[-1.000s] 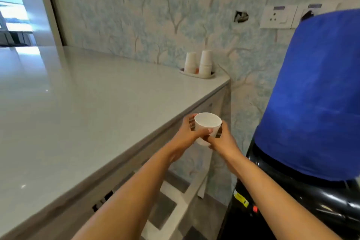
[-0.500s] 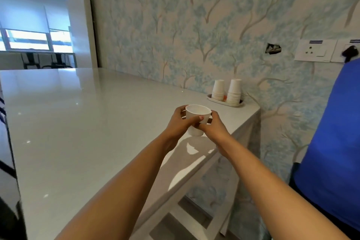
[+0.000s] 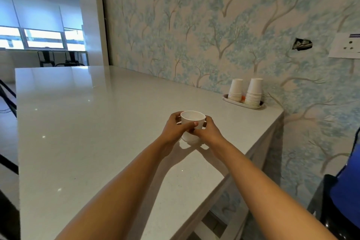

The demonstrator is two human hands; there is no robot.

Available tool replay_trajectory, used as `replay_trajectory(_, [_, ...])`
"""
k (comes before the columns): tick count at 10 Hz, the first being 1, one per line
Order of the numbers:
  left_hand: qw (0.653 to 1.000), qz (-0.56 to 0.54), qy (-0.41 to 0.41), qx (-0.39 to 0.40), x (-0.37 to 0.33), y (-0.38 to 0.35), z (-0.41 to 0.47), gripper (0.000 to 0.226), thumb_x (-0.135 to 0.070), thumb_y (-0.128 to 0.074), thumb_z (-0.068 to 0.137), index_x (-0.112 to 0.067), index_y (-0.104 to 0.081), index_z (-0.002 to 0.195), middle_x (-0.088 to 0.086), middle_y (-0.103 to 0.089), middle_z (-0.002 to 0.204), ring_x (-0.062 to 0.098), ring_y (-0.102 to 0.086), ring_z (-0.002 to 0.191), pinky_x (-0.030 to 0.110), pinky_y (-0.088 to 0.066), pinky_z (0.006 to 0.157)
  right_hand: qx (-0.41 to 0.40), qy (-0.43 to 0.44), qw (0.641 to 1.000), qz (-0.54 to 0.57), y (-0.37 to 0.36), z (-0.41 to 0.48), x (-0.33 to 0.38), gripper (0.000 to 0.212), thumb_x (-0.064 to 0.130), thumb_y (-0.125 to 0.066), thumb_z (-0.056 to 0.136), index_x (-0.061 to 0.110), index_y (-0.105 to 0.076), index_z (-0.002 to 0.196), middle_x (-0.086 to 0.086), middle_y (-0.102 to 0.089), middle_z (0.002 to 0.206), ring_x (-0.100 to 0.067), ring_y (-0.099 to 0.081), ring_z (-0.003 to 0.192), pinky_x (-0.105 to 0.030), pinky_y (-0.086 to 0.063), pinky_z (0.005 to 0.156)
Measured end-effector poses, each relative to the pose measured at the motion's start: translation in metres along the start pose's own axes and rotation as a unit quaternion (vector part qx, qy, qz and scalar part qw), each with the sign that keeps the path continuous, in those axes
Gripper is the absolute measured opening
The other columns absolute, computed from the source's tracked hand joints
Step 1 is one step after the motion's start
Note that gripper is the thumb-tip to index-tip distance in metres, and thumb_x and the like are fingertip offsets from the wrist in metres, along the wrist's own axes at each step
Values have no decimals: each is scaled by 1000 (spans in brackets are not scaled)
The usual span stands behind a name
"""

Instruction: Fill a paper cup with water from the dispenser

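Note:
A white paper cup (image 3: 192,121) stands upright on or just above the white counter (image 3: 97,122), near its right end. My left hand (image 3: 174,128) wraps its left side and my right hand (image 3: 207,131) its right side, thumbs crossing the front. What the cup contains cannot be seen. At the far right edge, a sliver of the blue water bottle (image 3: 348,191) sits on the black dispenser (image 3: 327,212).
Two stacks of upturned paper cups (image 3: 246,92) sit in a small oval tray (image 3: 243,104) at the counter's back right corner by the wallpapered wall. A wall socket (image 3: 343,46) is at upper right. Chairs (image 3: 58,58) and windows lie beyond the counter's far end.
Both hands carried the cup from beside the dispenser, off the counter's edge, leftward over the counter and down to its surface. The view swung left, so the dispenser mostly left the frame.

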State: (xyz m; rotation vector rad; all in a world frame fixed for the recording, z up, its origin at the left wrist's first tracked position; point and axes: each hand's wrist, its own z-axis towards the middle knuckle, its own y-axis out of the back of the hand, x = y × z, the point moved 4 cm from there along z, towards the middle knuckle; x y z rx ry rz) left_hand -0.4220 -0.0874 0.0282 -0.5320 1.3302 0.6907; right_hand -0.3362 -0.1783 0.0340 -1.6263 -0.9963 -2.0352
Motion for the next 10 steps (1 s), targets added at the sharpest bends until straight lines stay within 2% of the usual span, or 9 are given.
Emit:
replay_trajectory(2, [1000, 18, 2, 4, 6, 7, 0, 70, -28, -73, 76, -15, -38, 135, 8, -47, 139, 25, -47, 123, 42, -42, 104, 13, -4, 1000, 17, -6, -1, -3, 67, 17, -69, 79, 16, -31, 134, -9, -48, 129, -18, -49, 98, -17, -49, 65])
replay_trajectory(3, [1000, 23, -1, 12, 8, 10, -3, 67, -28, -72, 78, -14, -40, 136, 9, -49, 139, 26, -49, 122, 44, -43, 104, 17, -8, 999, 49, -6, -5, -5, 66, 12, -69, 79, 14, -33, 134, -8, -48, 123, -10, -51, 83, -9, -46, 44])
replay_trajectory(4, [1000, 15, -1, 7, 9, 11, -7, 65, -23, -71, 79, -12, -40, 136, 10, -49, 138, 26, -51, 121, 45, -43, 104, 9, -2, 999, 33, -5, -7, -5, 67, 14, -70, 79, 14, -32, 135, -10, -48, 132, -11, -51, 88, -11, -46, 49])
replay_trajectory(5, [1000, -1, 4, 6, 8, 13, -14, 62, -18, -68, 82, -10, -39, 136, 12, -49, 138, 29, -50, 122, 46, -42, 105, -2, 3, 1000, 30, -4, -10, -5, 65, 20, -69, 81, 14, -33, 135, -9, -47, 137, -18, -50, 101, -13, -45, 60])
replay_trajectory(7, [1000, 29, -4, 4, 4, 14, -22, 54, -21, -60, 88, -10, -39, 137, 12, -48, 140, 28, -48, 124, 43, -41, 106, -14, -11, 1000, 0, -2, -16, -7, 56, 14, -61, 86, 11, -34, 136, -12, -45, 142, -29, -46, 125, -34, -42, 94])
replay_trajectory(8, [999, 52, -10, 2, 1, 14, -29, 54, -22, -58, 89, -10, -39, 138, 12, -46, 142, 28, -46, 126, 40, -39, 104, -4, -21, 1000, 3, -1, -24, -6, 56, 14, -59, 87, 11, -33, 136, -12, -45, 142, -29, -46, 125, -34, -42, 94])
replay_trajectory(10, [990, 140, -15, -6, -5, 6, -53, 56, -32, -51, 93, -15, -31, 142, 10, -36, 150, 28, -38, 133, 47, -33, 111, 22, -30, 999, 23, 2, -49, -1, 50, 18, -56, 89, 12, -36, 135, -12, -48, 138, -27, -47, 123, -42, -40, 105])
